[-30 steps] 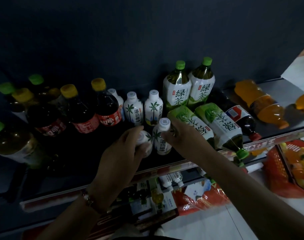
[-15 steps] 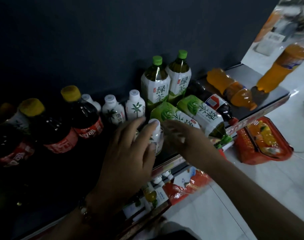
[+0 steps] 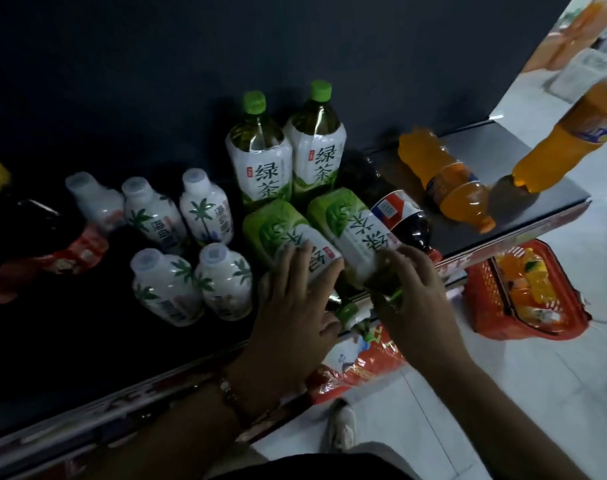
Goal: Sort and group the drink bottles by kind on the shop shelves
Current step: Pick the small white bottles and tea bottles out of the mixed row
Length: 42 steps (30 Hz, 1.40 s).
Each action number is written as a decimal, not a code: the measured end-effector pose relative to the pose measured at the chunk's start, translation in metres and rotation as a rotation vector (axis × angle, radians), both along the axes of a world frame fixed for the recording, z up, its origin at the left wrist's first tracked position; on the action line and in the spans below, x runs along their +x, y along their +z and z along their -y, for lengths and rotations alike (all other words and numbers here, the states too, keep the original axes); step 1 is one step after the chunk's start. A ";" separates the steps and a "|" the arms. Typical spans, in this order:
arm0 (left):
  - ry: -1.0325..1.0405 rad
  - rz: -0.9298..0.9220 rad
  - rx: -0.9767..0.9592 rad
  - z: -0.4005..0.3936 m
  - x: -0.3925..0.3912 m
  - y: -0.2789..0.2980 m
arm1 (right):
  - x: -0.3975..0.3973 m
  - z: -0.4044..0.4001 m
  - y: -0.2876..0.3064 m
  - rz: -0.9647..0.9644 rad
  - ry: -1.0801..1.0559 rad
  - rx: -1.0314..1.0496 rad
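The left hand (image 3: 291,306) and right hand (image 3: 409,292) each grip a lying green tea bottle (image 3: 284,233) at the shelf (image 3: 523,168) front; standing both beside the upright pair seems next.

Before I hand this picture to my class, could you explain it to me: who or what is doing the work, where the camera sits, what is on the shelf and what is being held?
No machine here: a person works with two bare hands, filmed by a camera worn on their head, looking down. The dark shelf carries five small white coconut-palm bottles, two upright green tea bottles, two green tea bottles lying down, a cola bottle and an orange soda bottle also lying down. The left hand rests on one lying green tea bottle; the right hand rests on the other lying green tea bottle. Neither bottle is lifted. An orange basket sits on the floor below.
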<state>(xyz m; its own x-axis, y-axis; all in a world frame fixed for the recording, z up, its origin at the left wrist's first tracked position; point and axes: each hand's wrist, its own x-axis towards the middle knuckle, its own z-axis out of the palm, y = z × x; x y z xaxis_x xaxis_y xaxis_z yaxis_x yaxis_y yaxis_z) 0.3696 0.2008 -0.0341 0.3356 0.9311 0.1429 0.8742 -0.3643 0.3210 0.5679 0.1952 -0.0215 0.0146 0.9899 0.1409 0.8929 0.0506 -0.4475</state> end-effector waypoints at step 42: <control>0.542 0.145 0.265 -0.038 -0.011 0.098 | -0.012 -0.106 0.089 -0.679 0.466 0.074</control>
<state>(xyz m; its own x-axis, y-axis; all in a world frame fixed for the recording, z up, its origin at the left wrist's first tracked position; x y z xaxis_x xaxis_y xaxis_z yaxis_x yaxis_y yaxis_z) 0.3590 0.2390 0.0637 -0.2156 0.8902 0.4014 0.9113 0.0357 0.4102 0.5558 0.3012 0.0671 -0.2897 0.9041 0.3142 0.3098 0.3992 -0.8629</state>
